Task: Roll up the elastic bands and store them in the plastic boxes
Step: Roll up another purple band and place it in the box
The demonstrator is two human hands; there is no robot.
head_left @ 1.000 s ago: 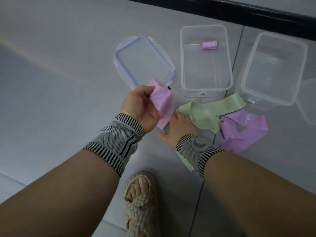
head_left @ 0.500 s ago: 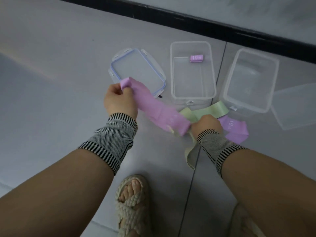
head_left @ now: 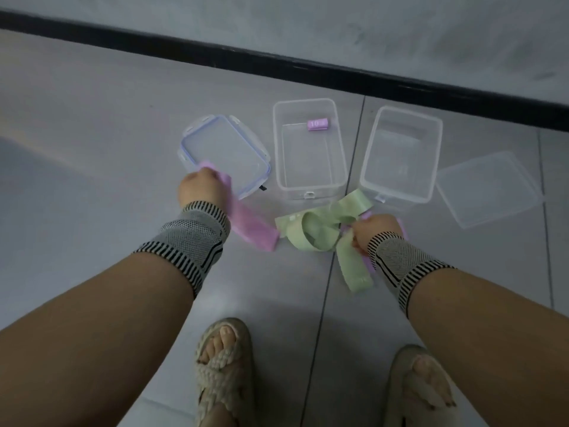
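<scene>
My left hand (head_left: 200, 188) grips one end of a pink elastic band (head_left: 255, 234), which trails down to the right onto the floor with its other end free. My right hand (head_left: 374, 229) is curled over the tangled green band (head_left: 314, 229) and pinches it. A second purple band (head_left: 369, 266) peeks out from under that hand. The middle plastic box (head_left: 278, 155) holds one rolled purple band (head_left: 318, 124). To its right stands another plastic box (head_left: 368, 161) with nothing in it.
A lid with a blue seal (head_left: 224, 152) lies left of the boxes, partly under my left hand. A plain clear lid (head_left: 489, 189) lies at the far right. My sandalled feet (head_left: 224, 365) stand on the grey floor below. A black skirting strip (head_left: 277, 61) runs behind.
My right hand has let go of the pink band and moved right onto the green band. The pink band's free end has dropped to the floor. My left hand still holds its end.
</scene>
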